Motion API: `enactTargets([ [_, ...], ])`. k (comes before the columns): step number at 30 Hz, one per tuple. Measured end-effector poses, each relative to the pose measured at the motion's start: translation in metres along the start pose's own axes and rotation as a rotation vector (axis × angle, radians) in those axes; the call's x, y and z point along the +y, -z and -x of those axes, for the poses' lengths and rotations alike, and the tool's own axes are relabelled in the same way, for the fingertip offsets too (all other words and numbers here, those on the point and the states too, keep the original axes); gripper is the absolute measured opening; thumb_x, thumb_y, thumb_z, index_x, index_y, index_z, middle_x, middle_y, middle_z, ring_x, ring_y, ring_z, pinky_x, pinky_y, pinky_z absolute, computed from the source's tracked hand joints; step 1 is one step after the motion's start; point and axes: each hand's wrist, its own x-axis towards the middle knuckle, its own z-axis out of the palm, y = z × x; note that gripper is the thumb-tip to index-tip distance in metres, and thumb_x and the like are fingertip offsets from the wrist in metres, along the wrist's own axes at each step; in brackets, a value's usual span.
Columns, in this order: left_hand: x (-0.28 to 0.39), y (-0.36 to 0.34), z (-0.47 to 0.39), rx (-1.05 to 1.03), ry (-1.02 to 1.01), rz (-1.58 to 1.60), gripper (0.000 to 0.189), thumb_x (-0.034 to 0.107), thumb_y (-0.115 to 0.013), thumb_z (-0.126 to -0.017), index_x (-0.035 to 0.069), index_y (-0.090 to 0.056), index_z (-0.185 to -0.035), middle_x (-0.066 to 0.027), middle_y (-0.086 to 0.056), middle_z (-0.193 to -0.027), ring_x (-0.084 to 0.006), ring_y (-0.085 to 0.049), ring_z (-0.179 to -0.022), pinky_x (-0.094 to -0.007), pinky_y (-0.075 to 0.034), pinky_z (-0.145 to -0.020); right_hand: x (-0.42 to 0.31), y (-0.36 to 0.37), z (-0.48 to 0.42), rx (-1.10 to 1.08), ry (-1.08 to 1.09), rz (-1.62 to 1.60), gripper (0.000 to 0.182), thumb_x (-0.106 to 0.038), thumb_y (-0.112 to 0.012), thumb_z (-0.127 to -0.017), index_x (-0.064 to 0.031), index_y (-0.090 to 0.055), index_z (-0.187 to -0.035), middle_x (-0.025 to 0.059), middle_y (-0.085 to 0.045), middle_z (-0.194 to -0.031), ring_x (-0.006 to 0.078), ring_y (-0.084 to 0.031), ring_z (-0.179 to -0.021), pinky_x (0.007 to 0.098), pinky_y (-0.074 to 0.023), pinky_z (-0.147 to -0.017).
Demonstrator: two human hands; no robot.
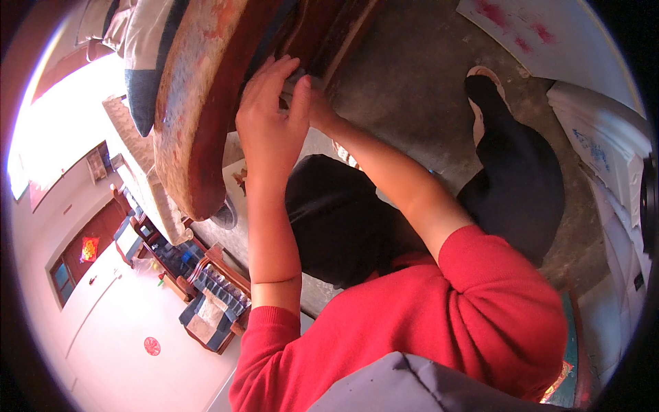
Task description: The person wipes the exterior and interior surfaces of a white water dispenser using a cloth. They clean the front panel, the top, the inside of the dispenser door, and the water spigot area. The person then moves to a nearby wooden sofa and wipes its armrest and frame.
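Note:
My left hand (270,103) is raised beside the dark reddish inner side of a worn wooden armrest (206,98). Its thumb stands apart from the fingers, and a small greyish thing (290,85) shows in the gap, too unclear to name. Behind that thumb, my right hand (320,110) is mostly covered, so its fingers and anything in them are hidden. Dark wooden parts (322,36) of the furniture lie just beyond both hands. A cushion (146,62) in cream and dark blue rests along the armrest's far side.
Concrete floor (401,87) lies under my black-trousered legs (515,180). White panels (602,139) stand along the right. At the left are a table with a lace-edged cover (149,185), a cushioned wooden seat (211,314) and a brown door (98,232).

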Motion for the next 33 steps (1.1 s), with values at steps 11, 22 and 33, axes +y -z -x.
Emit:
enactTargets([
  [11,0.001,-0.004,0.007,-0.125,0.135,-0.095,0.04,0.02,-0.071,-0.086,0.004,-0.064,-0.121,-0.0221,-0.048,-0.143,-0.0389,-0.044,-0.134,-0.0444,-0.032,-0.112,-0.058,0.137,-0.128,0.754,-0.097,-0.352,0.044,0.002,-0.051,-0.083,-0.0039,-0.06,-0.125,0.0122,-0.06,-0.126,0.0302,-0.055,-0.112,0.0384,-0.0436,-0.097],
  [22,-0.007,0.009,0.005,-0.179,0.27,0.014,0.044,0.024,-0.07,-0.087,0.003,-0.062,-0.125,-0.0226,-0.05,-0.142,-0.0342,-0.049,-0.131,-0.041,-0.036,-0.11,-0.02,0.177,-0.248,0.739,0.397,0.546,0.052,0.0,-0.051,-0.081,-0.0005,-0.054,-0.133,0.0219,-0.052,-0.135,0.0429,-0.043,-0.127,0.0466,-0.0342,-0.109],
  [33,-0.013,0.024,0.014,-0.192,0.374,0.06,0.046,0.025,-0.067,-0.091,-0.001,-0.06,-0.128,-0.0226,-0.05,-0.143,-0.0303,-0.047,-0.134,-0.0361,-0.034,-0.11,-0.009,0.096,-0.129,0.455,0.374,0.527,0.049,0.002,-0.06,-0.074,-0.0054,-0.061,-0.122,0.0151,-0.054,-0.134,0.0417,-0.048,-0.119,0.0472,-0.0427,-0.1],
])
